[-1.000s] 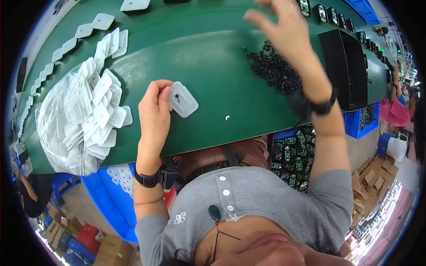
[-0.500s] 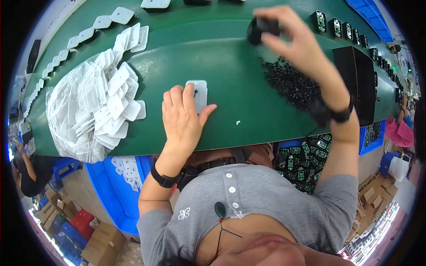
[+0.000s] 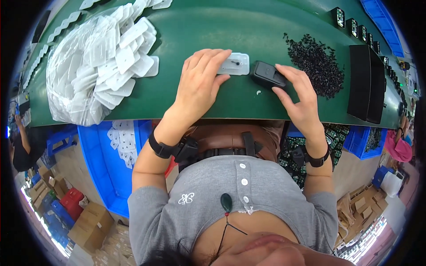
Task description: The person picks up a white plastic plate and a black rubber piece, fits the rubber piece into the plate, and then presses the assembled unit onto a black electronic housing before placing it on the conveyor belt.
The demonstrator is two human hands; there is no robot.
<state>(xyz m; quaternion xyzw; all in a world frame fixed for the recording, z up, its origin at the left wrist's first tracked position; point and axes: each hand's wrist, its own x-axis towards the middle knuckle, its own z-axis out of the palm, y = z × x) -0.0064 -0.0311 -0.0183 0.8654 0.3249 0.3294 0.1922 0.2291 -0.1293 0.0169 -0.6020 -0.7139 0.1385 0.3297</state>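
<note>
I now have both hands working close together: the right hand (image 3: 301, 93), which half a second ago was reaching farther out over the table with the black case (image 3: 268, 73), has come back in and brought the case down just to the right of the left hand (image 3: 197, 86). The pale translucent piece (image 3: 241, 64) has turned too; it lay lengthwise away from me, and now lies crosswise, its right end poking out beyond the left fingertips. What that means, as I judge it, is that the two parts are side by side within reach of both hands, but not joined. My left hand is partly curled, fingers over the piece's far edge and thumb by its near edge, loosely bracketing its left end; how firmly I can't tell. A small black part (image 3: 236, 63) shows on the piece. My right hand is half open in a C, thumb and fingertips about the case's right end; whether the table bears its weight I can't make out. Beyond the right fingers lies a heap of small black parts (image 3: 317, 66), with a black box (image 3: 367, 84) farther right; left of my left hand sits the bagged pile of white pieces (image 3: 82, 84).
</note>
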